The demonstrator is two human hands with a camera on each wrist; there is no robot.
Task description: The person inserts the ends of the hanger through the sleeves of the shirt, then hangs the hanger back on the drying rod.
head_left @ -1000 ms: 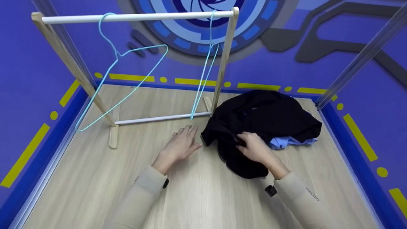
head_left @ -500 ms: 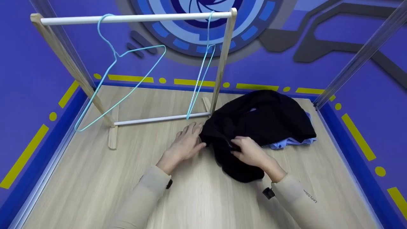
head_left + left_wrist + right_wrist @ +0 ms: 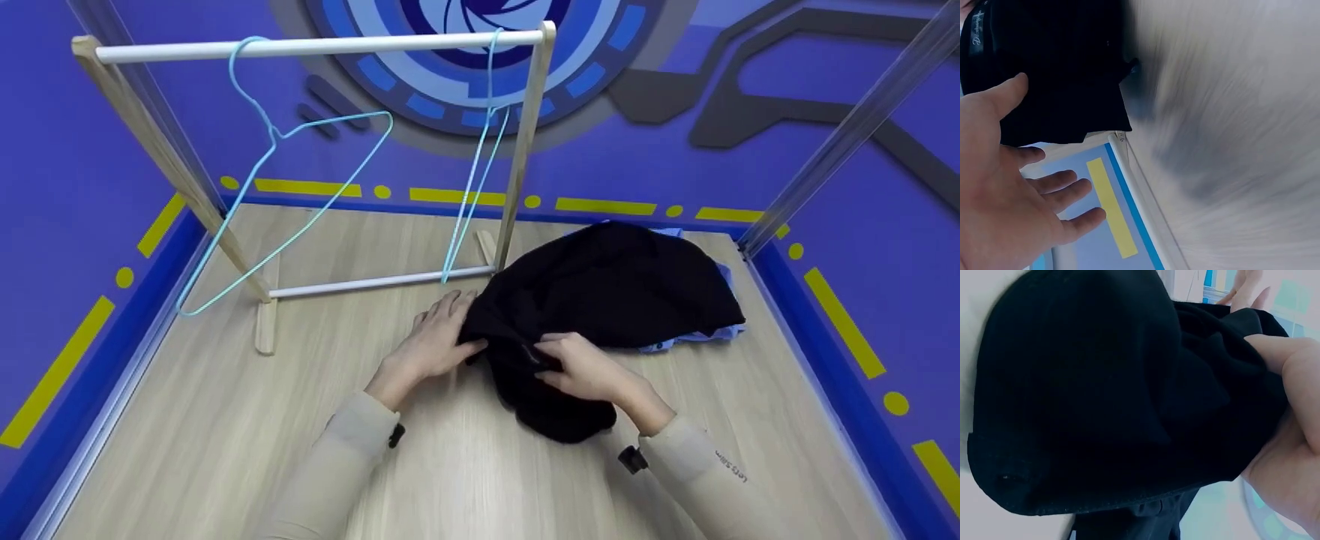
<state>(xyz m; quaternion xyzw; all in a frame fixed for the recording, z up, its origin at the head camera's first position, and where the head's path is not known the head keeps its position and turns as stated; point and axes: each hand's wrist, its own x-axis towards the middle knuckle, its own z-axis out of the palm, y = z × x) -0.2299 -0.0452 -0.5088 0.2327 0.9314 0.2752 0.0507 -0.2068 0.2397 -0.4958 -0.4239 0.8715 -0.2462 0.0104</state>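
Note:
A black shirt (image 3: pixel 600 285) lies heaped on the wooden board, with a label and a collar corner showing in the left wrist view. My right hand (image 3: pixel 589 367) pinches its cloth near the label; the right wrist view has the thumb (image 3: pixel 1275 351) over a fold of the black fabric. At the garment's left edge is my left hand (image 3: pixel 427 337), fingers spread and thumb tip close to the cloth. In the left wrist view this hand (image 3: pixel 1022 191) holds nothing. Under the black shirt, a blue buttoned garment (image 3: pixel 705 335) peeks out, mostly hidden.
A wooden rack with a white top rail (image 3: pixel 322 48) stands at the back left. Two light-blue hangers hang on it, one wide to the left (image 3: pixel 274 135) and one edge-on at right (image 3: pixel 469 191). Blue walls (image 3: pixel 862 225) enclose the board (image 3: pixel 480 465).
My right hand has drawn the black shirt toward me and to the left. My left hand has moved right and forward to the shirt's edge. More blue cloth shows behind it.

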